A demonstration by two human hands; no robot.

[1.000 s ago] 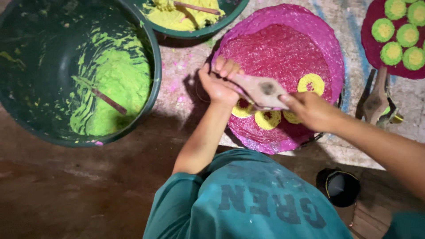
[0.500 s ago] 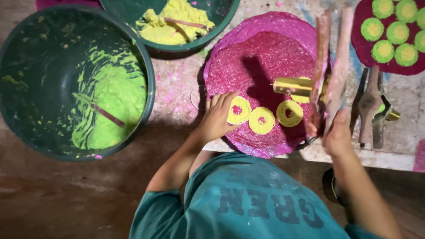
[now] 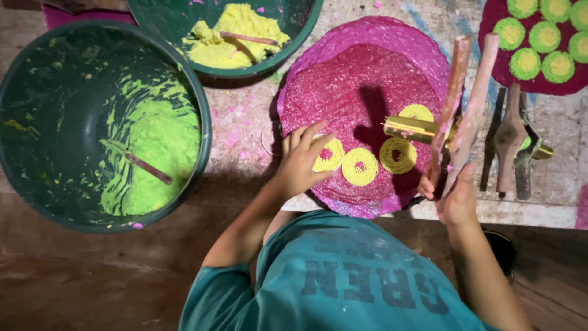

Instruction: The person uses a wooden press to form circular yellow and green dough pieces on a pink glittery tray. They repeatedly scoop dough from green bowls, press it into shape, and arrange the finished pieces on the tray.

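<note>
On the magenta tray [image 3: 367, 55], four yellow rings lie in a loose row near the front edge, some with pink centres. The left hand [image 3: 300, 162] is spread open, palm down, fingertips resting on the leftmost ring [image 3: 327, 154]; it grips nothing. The next ring [image 3: 359, 166] lies just beside it, a third [image 3: 397, 155] beyond, and a fourth [image 3: 416, 112] sits further back.

The right hand [image 3: 456, 196] is closed around the lower ends of a two-armed wooden press [image 3: 462, 104], held upright with its arms slightly apart; a brass tube [image 3: 409, 128] juts sideways from it over the tray, just above the rings.

Judging by this, pressing goes best with the tube kept low and level over a bare patch of tray, well clear of finished rings, and with only a light touch from the flat hand so the soft ring is steadied, not squashed.

Around the tray on the counter [image 3: 245, 116]: a large green tub [image 3: 37, 92] smeared with lime paste and holding a stick [image 3: 147, 168], a second tub [image 3: 159, 18] with yellow paste, a spare press [image 3: 511, 138], and a dark red tray [image 3: 490, 37] of green-and-yellow discs.
</note>
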